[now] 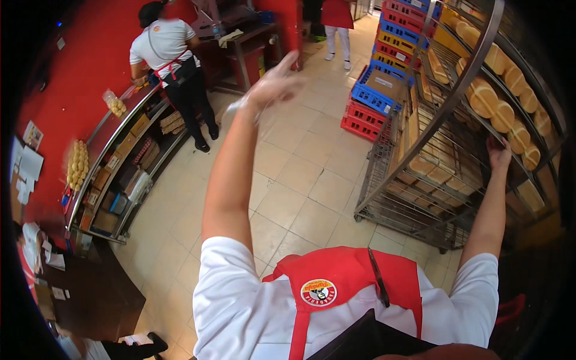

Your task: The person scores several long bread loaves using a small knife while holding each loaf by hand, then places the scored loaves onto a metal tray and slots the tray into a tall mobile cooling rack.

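Observation:
My left hand [275,89], in a clear plastic glove, is raised over the tiled floor with its fingers stretched out, somewhat blurred. It holds nothing. On the right, my right hand [499,153] grips the near edge of a dark baking tray [474,114], its fingertips partly hidden by the tray. Round, scored golden bread loaves [483,99] lie in a row on that tray. The tray sits in a tall metal rack [436,114]. Another row of loaves [515,81] shows beyond it, and long pale loaves [414,147] fill the lower shelves.
Stacked red, blue and yellow crates [384,90] stand behind the wheeled rack. At the far left, a person [168,54] works at a long counter [114,141] holding bagged rolls. Another person [338,30] stands at the back. More people are at a dark table [102,294], lower left.

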Demonstrator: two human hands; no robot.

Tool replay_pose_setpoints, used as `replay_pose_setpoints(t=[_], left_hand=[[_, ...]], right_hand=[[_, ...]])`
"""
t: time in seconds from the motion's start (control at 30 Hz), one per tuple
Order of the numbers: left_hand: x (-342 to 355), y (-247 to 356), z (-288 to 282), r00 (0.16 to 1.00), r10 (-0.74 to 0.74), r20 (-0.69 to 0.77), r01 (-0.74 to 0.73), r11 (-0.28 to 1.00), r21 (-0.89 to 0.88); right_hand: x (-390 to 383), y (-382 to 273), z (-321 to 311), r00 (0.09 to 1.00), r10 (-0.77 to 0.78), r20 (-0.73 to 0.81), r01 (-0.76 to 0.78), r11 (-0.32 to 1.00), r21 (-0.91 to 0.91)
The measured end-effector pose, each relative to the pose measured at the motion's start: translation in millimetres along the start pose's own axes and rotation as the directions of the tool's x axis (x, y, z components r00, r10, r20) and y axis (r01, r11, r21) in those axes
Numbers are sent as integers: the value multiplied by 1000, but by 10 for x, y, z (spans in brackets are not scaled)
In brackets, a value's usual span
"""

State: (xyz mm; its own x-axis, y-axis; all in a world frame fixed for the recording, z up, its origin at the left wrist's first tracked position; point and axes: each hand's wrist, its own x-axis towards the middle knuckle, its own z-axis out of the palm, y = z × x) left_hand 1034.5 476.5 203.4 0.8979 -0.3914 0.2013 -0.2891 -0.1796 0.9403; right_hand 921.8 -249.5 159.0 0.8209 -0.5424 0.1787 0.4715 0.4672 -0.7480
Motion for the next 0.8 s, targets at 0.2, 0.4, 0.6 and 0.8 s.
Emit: replay_pose_setpoints(t=[0.2, 0.4, 0.6, 0.8], left_hand=[[523, 617, 695, 928, 334, -167, -349, 935, -66], [109, -1100, 1185, 907, -420, -27, 412, 899, -146], [-1185, -2756, 1911, 552, -683, 478, 800, 271, -536], [-2823, -4089, 1872, 494, -790, 364, 627, 34, -778]], right_hand=[[-291, -126, 232, 999, -3, -42, 0, 997, -73], [-382, -131, 334, 1000, 3, -31, -5, 996, -86], [-419, -157, 160, 999, 5, 42, -2, 997, -71], [-434, -96, 368, 987, -12, 158, 18, 999, -37]])
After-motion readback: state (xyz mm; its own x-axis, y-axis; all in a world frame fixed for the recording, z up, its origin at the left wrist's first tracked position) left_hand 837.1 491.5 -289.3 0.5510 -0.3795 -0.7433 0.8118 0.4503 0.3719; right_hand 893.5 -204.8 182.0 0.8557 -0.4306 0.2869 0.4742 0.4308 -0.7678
